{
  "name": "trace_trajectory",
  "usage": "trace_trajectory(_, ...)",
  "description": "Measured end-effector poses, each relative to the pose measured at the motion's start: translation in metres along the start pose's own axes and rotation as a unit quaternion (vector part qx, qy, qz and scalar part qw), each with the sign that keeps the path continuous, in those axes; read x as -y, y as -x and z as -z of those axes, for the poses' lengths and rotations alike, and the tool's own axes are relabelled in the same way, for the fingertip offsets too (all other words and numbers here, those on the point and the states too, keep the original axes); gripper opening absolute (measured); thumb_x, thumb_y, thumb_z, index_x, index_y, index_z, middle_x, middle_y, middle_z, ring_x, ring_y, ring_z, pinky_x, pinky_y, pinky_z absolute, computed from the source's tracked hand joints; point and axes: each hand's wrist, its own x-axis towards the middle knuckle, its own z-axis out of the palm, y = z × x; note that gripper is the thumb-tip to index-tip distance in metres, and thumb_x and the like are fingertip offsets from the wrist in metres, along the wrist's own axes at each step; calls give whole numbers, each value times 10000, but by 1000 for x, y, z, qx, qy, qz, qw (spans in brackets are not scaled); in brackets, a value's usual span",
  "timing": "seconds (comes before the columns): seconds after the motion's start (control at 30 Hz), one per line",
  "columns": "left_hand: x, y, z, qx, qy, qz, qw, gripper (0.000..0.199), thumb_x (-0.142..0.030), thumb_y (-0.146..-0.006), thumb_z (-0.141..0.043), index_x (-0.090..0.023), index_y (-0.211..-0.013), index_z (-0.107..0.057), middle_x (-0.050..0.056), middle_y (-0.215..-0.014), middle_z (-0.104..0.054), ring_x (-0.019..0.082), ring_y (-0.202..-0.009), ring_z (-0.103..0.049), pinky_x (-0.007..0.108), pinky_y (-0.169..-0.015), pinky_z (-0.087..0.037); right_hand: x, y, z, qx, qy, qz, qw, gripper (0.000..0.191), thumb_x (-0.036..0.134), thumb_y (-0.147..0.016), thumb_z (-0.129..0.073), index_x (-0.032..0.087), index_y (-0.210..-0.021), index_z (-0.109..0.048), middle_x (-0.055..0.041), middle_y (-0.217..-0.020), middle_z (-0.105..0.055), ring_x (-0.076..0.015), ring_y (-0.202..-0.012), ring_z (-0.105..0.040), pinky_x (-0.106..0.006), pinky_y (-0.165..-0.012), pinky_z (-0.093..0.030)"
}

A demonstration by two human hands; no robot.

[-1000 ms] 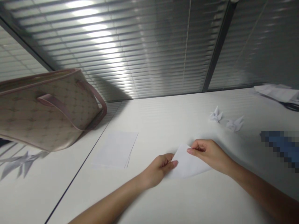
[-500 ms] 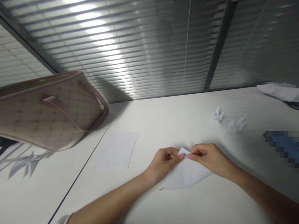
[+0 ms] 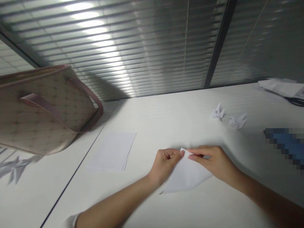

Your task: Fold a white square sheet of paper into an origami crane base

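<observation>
A folded white sheet of paper [image 3: 187, 175] lies tilted on the table in front of me, its narrow corner pointing away. My left hand [image 3: 166, 164] pinches that sheet near the top corner, thumb on the upper face. On the other side, my right hand [image 3: 211, 160] holds the right edge close to the same corner, thumb on top and fingers straighter behind. Beyond the hands to the right stand two small folded paper cranes [image 3: 218, 112], [image 3: 238, 121].
A stack of white paper [image 3: 112, 152] lies left of my hands. A light handbag [image 3: 45, 117] stands at the left, with grey-white folded paper [image 3: 15, 167] below it. Scissors [image 3: 295, 101] and papers [image 3: 280, 87] are at the far right, near a blurred blue object [image 3: 285, 142].
My right fingers have straightened and shifted slightly left at the sheet's top corner. My left hand keeps its pinch. The whole view has shifted a little, moving the scene left.
</observation>
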Motion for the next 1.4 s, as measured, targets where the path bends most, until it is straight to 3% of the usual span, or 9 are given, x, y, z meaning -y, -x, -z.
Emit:
trace_trajectory(0.23,1,3,-1,-7,-11,-7,1000,442,-553,-715,-705,-115,-662,-673,7,-562,-589,98,-480,-475,208,-448,-334,0,2,2,-1,42,60,997,229,312,-856,-602,233,-1018,-742,-31,-778,-712,-184,-712,-642,-282,-632,-514)
trace_trajectory(0.47,3,5,-2,-17,-37,-26,999,463,-564,-737,-670,-107,-665,-682,-2,-549,-563,90,-478,-434,208,-447,-310,-7,3,1,2,66,106,992,263,305,-894,-549,208,-1065,-725,-39,-743,-679,-165,-673,-616,-276,-600,-486)
trace_trajectory(1.17,5,5,-1,15,-48,-37,998,486,-574,-758,-643,-101,-662,-699,-8,-518,-524,91,-472,-424,212,-436,-303,-6,5,6,22,99,159,982,269,228,-919,-525,188,-1135,-680,-47,-888,-714,-140,-807,-657,-219,-698,-505)
trace_trajectory(1.4,7,3,0,37,-42,-36,998,469,-558,-787,-626,-103,-689,-689,-11,-533,-522,85,-472,-408,214,-447,-299,-1,5,7,7,106,192,976,266,188,-907,-542,162,-1133,-681,-18,-773,-668,-101,-713,-621,-170,-654,-494)
